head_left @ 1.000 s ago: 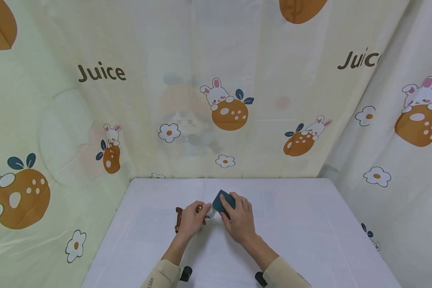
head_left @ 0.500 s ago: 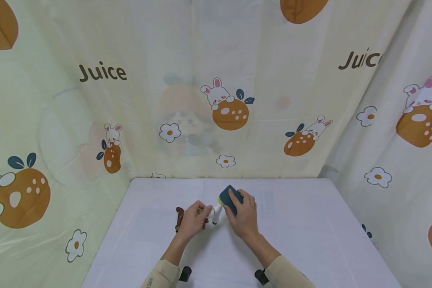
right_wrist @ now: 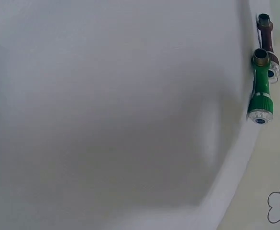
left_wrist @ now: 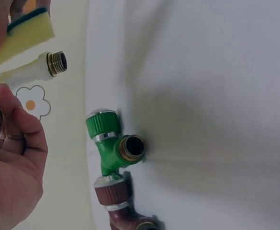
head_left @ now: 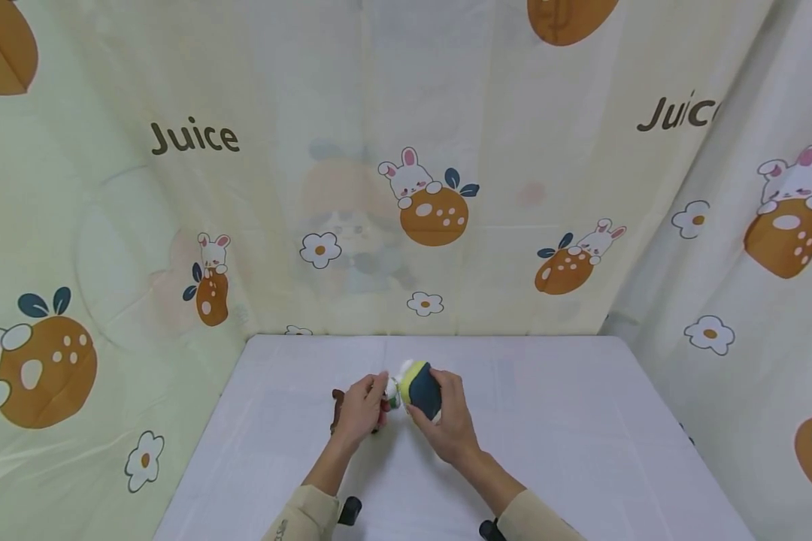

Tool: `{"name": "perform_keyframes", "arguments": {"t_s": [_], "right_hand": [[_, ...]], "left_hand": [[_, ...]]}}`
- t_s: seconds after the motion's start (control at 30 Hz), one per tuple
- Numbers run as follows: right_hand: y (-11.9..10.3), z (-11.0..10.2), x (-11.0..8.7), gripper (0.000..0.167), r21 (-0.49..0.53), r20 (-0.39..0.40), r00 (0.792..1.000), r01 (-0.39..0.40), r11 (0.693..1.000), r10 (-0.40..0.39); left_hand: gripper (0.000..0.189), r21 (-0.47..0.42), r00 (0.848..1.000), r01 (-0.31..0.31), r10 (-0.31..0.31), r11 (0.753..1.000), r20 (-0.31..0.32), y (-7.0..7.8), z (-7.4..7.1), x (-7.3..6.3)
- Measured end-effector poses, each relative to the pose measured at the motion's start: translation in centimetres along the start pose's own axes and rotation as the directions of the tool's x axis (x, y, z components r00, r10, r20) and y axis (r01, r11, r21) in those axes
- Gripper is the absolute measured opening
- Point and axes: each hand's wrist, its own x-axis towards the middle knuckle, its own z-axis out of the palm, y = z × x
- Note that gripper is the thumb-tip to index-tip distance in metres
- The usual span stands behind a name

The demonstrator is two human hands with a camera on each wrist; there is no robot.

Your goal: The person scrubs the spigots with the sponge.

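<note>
Pinching the white fitting (left_wrist: 28,71), your left hand (head_left: 362,412) has its thumb and curled fingers on it, and the brass-coloured threaded end sticks out clear of your grip. Your right hand (head_left: 450,417) grasps the sponge (head_left: 425,391) between thumb and fingers, just beside your left hand; the sponge's yellow side faces the fitting and its dark blue-green side faces your right palm. You can't tell exactly how much of the sponge touches the fitting.

Down on the tabletop (head_left: 555,409), below your left hand, you have the green valve (left_wrist: 110,148) and, next to it, the brown valve (left_wrist: 114,194). From the head view the brown one pokes out on the outer side of your left hand, which covers part of it.

The tabletop wears a plain white covering that spreads out on both sides of your hands. Beyond them hangs a cream curtain (head_left: 264,203) printed with rabbits on orange fruit, flowers and the word "Juice". Your light beige sleeves (head_left: 304,513) reach in behind your hands.
</note>
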Motion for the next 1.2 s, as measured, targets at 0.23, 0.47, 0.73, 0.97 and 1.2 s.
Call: {"name": "perform_keyframes", "arguments": {"t_s": [0.23,0.47,0.73,0.97,1.2], "right_hand": [[-0.2,0.3,0.2,0.079,-0.129,-0.029,0.999,0.013,0.992,-0.017],[0.3,-0.2,0.5,0.078,-0.097,0.069,0.973,-0.214,0.972,0.221],[0.7,-0.6,0.4,0.07,-0.028,0.19,0.927,-0.325,0.945,0.324],[1.2,-0.6,0.0,0.067,-0.07,0.246,0.911,-0.325,0.943,0.332],[0.8,-0.7,0.1,0.068,0.049,0.191,0.939,-0.302,0.952,0.288]], "left_hand": [[0.052,0.009,1.0,-0.023,0.022,1.0,0.02,0.1,0.3,-0.3],[0.05,0.048,1.0,-0.026,0.025,0.999,0.016,-0.3,0.4,-0.2],[0.051,0.027,0.999,-0.024,0.023,0.999,0.036,-0.2,0.1,-0.1],[0.053,-0.014,1.0,-0.019,0.019,1.0,-0.009,-0.2,0.0,0.1],[0.059,0.002,0.996,-0.012,0.012,1.0,-0.087,-0.2,-0.1,0.1]]}}
